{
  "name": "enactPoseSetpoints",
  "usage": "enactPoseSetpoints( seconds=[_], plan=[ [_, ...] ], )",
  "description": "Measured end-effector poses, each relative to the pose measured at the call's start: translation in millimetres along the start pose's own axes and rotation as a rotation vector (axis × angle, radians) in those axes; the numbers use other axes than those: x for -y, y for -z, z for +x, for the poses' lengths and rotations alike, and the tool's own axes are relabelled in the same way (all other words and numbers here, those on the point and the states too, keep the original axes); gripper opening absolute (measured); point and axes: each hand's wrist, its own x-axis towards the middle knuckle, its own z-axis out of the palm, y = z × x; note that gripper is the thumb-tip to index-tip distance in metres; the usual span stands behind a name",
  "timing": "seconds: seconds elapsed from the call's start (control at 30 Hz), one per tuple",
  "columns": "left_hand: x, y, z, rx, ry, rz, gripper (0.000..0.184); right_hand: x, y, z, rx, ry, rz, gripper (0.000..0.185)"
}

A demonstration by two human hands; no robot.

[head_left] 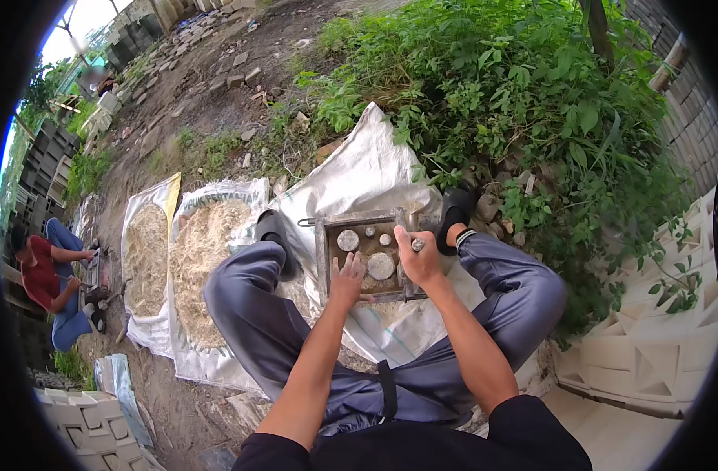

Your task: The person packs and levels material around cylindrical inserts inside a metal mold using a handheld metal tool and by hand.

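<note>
A rectangular frame mould point(321, 259) lies on a white sack between my feet. Inside it is a brownish surface with several round grey discs of different sizes, among them a large disc point(381, 266) and a mid-sized disc point(348, 240). My left hand point(348, 281) rests over the near left part of the mould, its fingers spread beside the large disc. At the mould's right side, my right hand point(422, 259) is closed around a tool handle point(418, 245) whose round end shows above the fist. The rest of that tool is hidden.
White sacks with a pale crumbly material point(210, 251) lie to the left. Another person point(49, 271) sits farther left, handling a similar frame. Leafy plants point(524, 102) grow at the upper right. Patterned pale blocks point(649, 345) stand at the right.
</note>
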Motion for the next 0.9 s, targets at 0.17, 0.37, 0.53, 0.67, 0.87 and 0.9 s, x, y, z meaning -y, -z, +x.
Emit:
enactPoseSetpoints(
  seconds=[0.17, 0.37, 0.53, 0.67, 0.87, 0.9],
  plan=[
    [9, -16, 3, 0.031, -0.106, 0.038, 0.109, -46, -2, -3, 0.026, -0.067, 0.127, 0.046],
    [14, -8, 9, 0.239, -0.09, -0.145, 0.123, -19, 0, 16, -0.031, -0.06, 0.156, 0.047],
    [12, -7, 7, 0.277, -0.109, -0.112, 0.134, -44, -2, 34, 0.017, 0.026, 0.087, 0.048],
    [16, -16, 7, 0.224, -0.129, -0.169, 0.133, -39, -10, 40, -0.066, -0.005, 0.185, 0.05],
    [14, -4, 4, 0.274, -0.097, -0.176, 0.135, -17, -7, 71, -0.068, -0.103, 0.278, 0.044],
    [15, -6, 7, 0.273, -0.087, -0.18, 0.135, -29, -13, 75, -0.058, -0.101, 0.281, 0.044]
  ],
)
